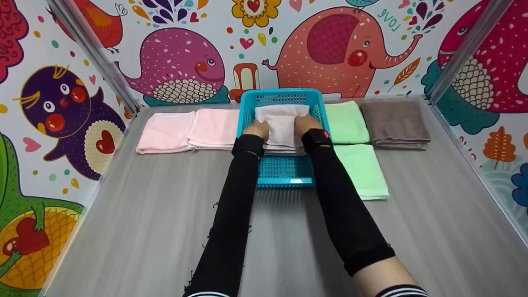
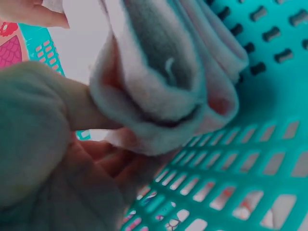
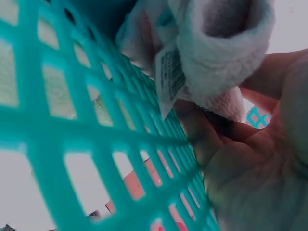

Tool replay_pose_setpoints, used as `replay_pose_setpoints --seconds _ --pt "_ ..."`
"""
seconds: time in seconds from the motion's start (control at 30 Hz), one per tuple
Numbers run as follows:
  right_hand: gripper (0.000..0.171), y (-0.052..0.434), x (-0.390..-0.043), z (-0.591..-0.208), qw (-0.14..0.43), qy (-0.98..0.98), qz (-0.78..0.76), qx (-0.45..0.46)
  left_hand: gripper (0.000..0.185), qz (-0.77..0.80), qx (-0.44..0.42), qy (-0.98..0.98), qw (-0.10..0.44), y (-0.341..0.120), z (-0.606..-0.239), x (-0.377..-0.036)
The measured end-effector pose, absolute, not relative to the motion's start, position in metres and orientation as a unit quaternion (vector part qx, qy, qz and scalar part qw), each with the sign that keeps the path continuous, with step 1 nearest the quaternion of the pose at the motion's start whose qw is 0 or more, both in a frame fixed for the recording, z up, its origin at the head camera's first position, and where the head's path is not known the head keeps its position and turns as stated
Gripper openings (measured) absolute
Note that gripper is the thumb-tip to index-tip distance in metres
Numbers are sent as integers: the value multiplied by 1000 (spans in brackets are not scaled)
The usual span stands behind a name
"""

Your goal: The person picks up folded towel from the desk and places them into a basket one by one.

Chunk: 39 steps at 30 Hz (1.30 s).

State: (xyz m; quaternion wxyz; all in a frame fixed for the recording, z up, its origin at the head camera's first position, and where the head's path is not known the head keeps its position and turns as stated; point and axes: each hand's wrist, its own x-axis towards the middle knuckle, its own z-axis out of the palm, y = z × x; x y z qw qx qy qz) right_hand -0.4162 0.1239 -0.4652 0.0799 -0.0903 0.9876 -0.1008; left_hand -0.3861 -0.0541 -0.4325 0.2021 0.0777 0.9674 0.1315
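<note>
A: What's biggest here?

B: The grey tabletop point(image 1: 136, 214), boxed in by cartoon walls point(image 1: 62, 103) on three sides. On it a teal basket point(image 1: 284, 171) sits right under both hands.

A: And the hands?

B: The left hand point(image 1: 256, 130) and right hand point(image 1: 307, 123) are inside the basket, each gripping one side of a folded white towel point(image 1: 281, 123). In the left wrist view the fingers point(image 2: 103, 159) curl under the folded edge; in the right wrist view the right hand's fingers point(image 3: 202, 134) do the same beside the towel's label point(image 3: 169, 74).

A: Is the towel resting on the basket floor?

B: I can't tell. It lies at the basket's far end, between the hands.

A: How would you handle it well?

B: I'd judge it best to keep both grips level so the folds don't slide apart, and to keep the stack square to the far wall of the basket. The fingers sit under the towel, so they need room to slip out sideways without dragging the bottom layer.

A: Any tight spots?

B: The basket's mesh sides stand close outside each hand, so sideways room is small. Up and toward the person is open. Left of the left hand lie pink towels point(image 1: 187, 131); right of the right hand, green towels point(image 1: 354, 144) and beyond them a brown towel point(image 1: 396, 123).
</note>
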Motion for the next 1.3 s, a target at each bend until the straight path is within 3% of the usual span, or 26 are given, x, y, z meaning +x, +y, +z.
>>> replay_pose_setpoints --seconds 0.23,0.43,0.73,0.87,1.03,1.1,1.3 --pt "30 122 -408 -442 63 988 -113 -83 39 103 94 976 166 -53 -422 -386" --pt "59 123 -399 -402 42 985 -137 -96 50 92 124 982 112 -53 -390 -384" --pt "70 161 -371 -350 20 963 -212 -163 58 139 175 973 61 -80 -355 -352" --pt "71 190 -348 -360 -41 943 -282 -171 58 165 153 974 10 -107 -362 -338" --pt "70 210 -328 -404 -106 926 -343 -119 62 178 87 980 -28 -133 -389 -317" --pt "71 212 -323 -421 -99 924 -357 -91 65 191 68 979 -23 -140 -402 -309" --pt "71 207 -317 -449 -2 928 -366 -78 63 261 77 962 23 -144 -438 -296"
